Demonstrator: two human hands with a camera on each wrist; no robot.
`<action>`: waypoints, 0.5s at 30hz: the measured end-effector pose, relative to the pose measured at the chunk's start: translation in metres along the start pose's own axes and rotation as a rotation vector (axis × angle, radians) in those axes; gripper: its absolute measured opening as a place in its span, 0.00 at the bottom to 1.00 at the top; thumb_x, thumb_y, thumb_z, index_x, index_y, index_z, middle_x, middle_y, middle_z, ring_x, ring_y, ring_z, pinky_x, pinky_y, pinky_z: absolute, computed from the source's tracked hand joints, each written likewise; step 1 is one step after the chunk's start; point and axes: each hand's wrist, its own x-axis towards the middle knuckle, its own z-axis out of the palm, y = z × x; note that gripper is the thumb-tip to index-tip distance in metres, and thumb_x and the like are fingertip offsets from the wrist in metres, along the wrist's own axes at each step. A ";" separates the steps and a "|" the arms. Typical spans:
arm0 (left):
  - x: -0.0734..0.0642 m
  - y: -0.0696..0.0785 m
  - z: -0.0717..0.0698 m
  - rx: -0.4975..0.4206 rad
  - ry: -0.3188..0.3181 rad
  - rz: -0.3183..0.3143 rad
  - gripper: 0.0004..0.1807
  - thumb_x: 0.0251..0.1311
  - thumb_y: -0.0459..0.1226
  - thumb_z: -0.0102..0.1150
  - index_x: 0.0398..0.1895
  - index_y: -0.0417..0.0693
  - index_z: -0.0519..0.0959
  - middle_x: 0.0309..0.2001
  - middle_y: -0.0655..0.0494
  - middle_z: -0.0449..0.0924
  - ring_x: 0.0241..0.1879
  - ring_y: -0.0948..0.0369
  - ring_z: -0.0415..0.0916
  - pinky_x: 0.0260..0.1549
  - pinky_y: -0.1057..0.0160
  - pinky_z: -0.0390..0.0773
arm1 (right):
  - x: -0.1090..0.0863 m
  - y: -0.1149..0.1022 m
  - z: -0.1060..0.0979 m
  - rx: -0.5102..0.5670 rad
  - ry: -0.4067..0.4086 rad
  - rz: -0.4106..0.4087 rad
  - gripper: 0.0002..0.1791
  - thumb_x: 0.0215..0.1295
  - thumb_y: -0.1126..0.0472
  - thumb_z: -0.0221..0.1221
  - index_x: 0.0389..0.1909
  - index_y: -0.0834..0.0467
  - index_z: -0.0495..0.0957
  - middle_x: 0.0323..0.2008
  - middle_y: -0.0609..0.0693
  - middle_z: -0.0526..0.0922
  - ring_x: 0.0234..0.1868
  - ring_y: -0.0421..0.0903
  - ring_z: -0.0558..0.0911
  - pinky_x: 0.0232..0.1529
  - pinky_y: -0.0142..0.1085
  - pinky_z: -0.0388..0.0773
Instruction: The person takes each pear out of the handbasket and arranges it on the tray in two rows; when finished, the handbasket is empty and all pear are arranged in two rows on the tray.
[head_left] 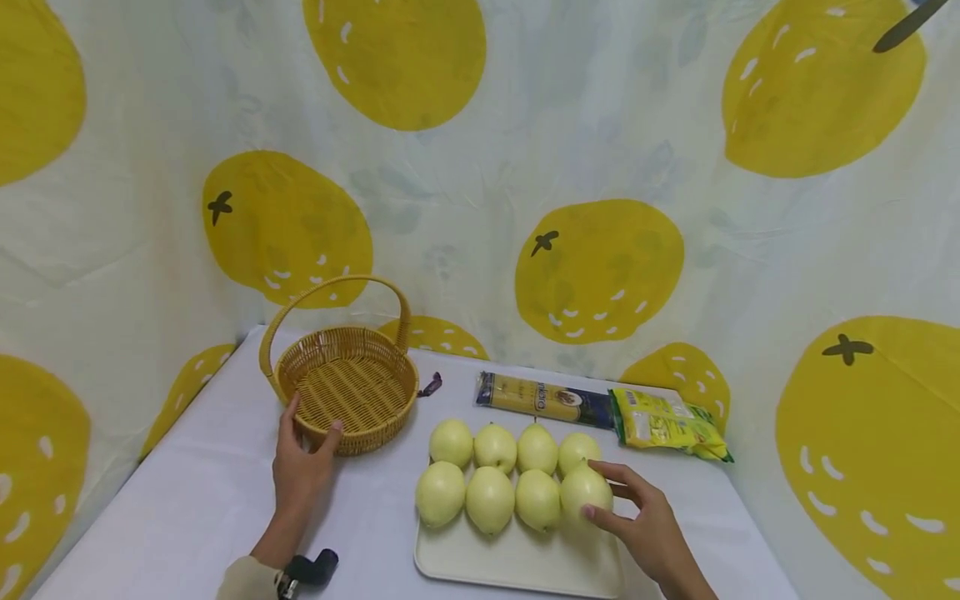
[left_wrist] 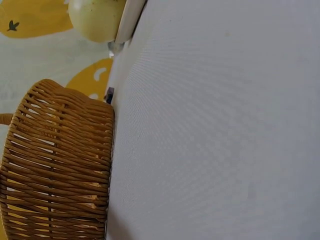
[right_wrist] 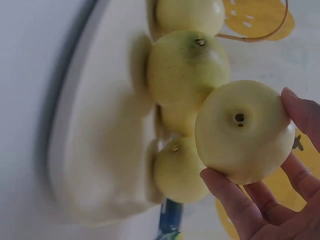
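A pale yellow-green pear is held between the thumb and fingers of my right hand. In the right wrist view this pear shows its dimpled end, lifted in front of the other pears. Several more pears sit in two rows on a white tray. My left hand touches the near left side of a round wicker basket, thumb and index finger spread along its rim. The left wrist view shows the basket's woven wall, with the hand out of frame.
Behind the tray lie a pasta packet and a yellow-green bag. A small dark purple wrapped item is beside the basket, whose tall handle arches upward. Lemon-print cloth hangs around the white table.
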 end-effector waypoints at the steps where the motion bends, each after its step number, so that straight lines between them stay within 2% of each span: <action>1: 0.000 0.000 0.000 0.001 -0.001 -0.003 0.53 0.71 0.55 0.65 0.88 0.70 0.41 0.88 0.49 0.39 0.86 0.40 0.41 0.83 0.35 0.53 | -0.001 0.003 0.000 -0.003 -0.008 0.014 0.35 0.58 0.53 0.79 0.67 0.48 0.81 0.72 0.54 0.78 0.63 0.54 0.82 0.48 0.31 0.84; 9: -0.004 0.002 -0.003 0.000 -0.007 -0.008 0.52 0.72 0.57 0.63 0.88 0.72 0.40 0.88 0.51 0.38 0.87 0.43 0.39 0.84 0.36 0.51 | -0.002 0.026 0.006 -0.041 -0.044 0.041 0.34 0.58 0.53 0.79 0.67 0.50 0.81 0.72 0.59 0.77 0.62 0.56 0.83 0.50 0.35 0.83; 15: -0.003 0.003 -0.003 0.004 -0.009 -0.005 0.52 0.72 0.55 0.64 0.88 0.72 0.41 0.88 0.53 0.38 0.87 0.44 0.38 0.84 0.36 0.50 | 0.001 0.034 0.010 -0.061 -0.020 0.037 0.35 0.56 0.54 0.80 0.66 0.49 0.82 0.72 0.60 0.77 0.62 0.58 0.83 0.50 0.43 0.87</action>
